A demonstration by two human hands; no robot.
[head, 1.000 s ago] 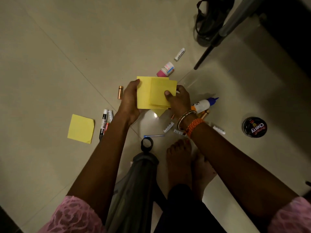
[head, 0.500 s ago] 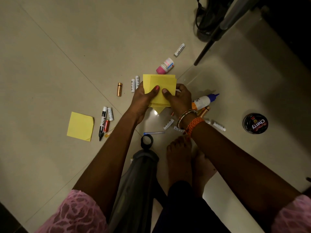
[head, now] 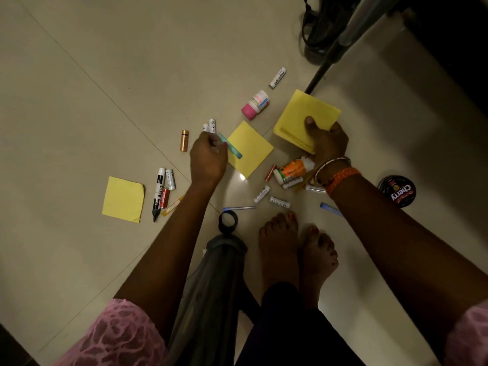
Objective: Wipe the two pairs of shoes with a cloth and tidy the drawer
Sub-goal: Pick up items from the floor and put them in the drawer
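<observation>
Sticky notes point(head: 303, 120) pinched in right hand point(head: 328, 140) (thumb on top); left hand point(head: 208, 157) pinches a teal stick point(head: 232, 149)

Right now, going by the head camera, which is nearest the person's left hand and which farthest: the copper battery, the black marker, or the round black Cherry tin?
From the left hand:
1. Copper battery, just to its left on the floor.
2. Black marker, farther off, down and to the left, beside a yellow pad.
3. Cherry tin, far right, past the right arm.
</observation>
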